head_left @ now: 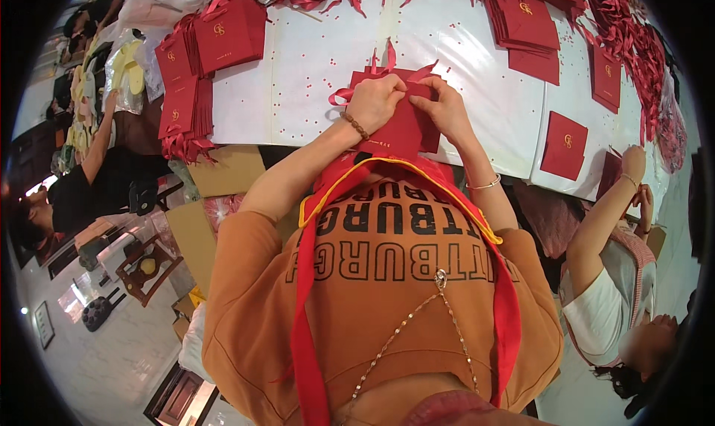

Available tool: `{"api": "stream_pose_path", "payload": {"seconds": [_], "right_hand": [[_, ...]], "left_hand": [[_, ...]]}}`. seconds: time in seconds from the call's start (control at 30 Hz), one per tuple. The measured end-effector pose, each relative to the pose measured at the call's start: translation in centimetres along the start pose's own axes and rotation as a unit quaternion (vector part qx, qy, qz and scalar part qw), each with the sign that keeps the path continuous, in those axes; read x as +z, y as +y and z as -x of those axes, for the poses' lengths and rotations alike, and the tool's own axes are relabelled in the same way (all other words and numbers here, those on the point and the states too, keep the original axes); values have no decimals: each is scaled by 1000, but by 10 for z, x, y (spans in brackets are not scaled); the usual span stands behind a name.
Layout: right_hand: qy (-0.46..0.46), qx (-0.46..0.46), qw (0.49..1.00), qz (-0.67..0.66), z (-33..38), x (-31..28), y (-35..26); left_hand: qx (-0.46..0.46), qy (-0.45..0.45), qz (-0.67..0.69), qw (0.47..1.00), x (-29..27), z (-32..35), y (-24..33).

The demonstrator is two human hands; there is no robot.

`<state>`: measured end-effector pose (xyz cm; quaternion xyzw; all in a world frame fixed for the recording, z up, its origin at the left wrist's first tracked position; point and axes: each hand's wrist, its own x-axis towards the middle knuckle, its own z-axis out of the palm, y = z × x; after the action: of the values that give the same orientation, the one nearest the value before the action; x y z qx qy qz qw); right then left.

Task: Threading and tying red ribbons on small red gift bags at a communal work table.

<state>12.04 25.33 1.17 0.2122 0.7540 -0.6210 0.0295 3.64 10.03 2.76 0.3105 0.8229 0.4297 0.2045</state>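
My left hand [377,100] and my right hand [445,106] both grip a dark red paper bag [398,128] lying at the near edge of the white table [313,61]. Fingers of both hands pinch the bag's top edge, where a red ribbon [381,62] loops out to the left and sticks up behind. A bead bracelet is on my left wrist, a thin bangle on my right. Red ribbons hang around my neck over an orange shirt.
Stacks of red bags [216,39] lie at the table's left, more stacks [529,24] at the back right, single bags [564,144] to the right. Red ribbon piles [640,53] line the far edge. A second person [618,277] sits at my right, another [82,180] at my left.
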Motion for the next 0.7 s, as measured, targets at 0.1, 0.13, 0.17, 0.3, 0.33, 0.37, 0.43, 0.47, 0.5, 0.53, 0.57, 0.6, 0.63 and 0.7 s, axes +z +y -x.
{"api": "stream_pose_path", "payload": {"seconds": [0.1, 0.13, 0.17, 0.3, 0.33, 0.37, 0.43, 0.47, 0.5, 0.53, 0.57, 0.6, 0.63, 0.7], "right_hand": [[-11, 2, 1000, -11, 0, 0, -2], [-7, -6, 1000, 4, 0, 1, -2], [-3, -15, 1000, 20, 0, 1, -1], [-4, -22, 1000, -10, -4, 4, 11], [0, -26, 1000, 0, -4, 5, 11], [4, -29, 1000, 10, -3, 5, 11], [4, -30, 1000, 3, -3, 6, 14], [4, -30, 1000, -3, -3, 5, 15], [3, -30, 1000, -3, -3, 5, 15], [-2, -35, 999, 5, -3, 5, 15], [-8, -40, 999, 12, -3, 5, 15], [-9, -41, 999, 13, -3, 5, 13], [-11, -29, 999, 12, -2, 5, 10], [-13, -19, 1000, 10, -2, 5, 9]], "left_hand": [[16, 18, -12, 1000, 3, 1, -5], [7, 21, -4, 1000, 4, 2, -6], [7, 22, -4, 1000, 5, 2, -6], [1, 20, -9, 1000, 8, 3, -7], [-4, 25, -7, 1000, 8, 3, -7], [-4, 26, -8, 1000, 8, 4, -7], [46, 54, -56, 996, 8, 5, -2], [46, 55, -56, 996, 9, 4, -1], [58, 65, -56, 995, 10, 4, 1], [70, 75, -57, 993, 11, 4, 2], [69, 76, -57, 993, 11, 5, 0], [72, 75, -53, 993, 11, 5, -2], [76, 74, -49, 993, 10, 6, -4], [79, 60, -69, 993, 8, 11, -5]]}}
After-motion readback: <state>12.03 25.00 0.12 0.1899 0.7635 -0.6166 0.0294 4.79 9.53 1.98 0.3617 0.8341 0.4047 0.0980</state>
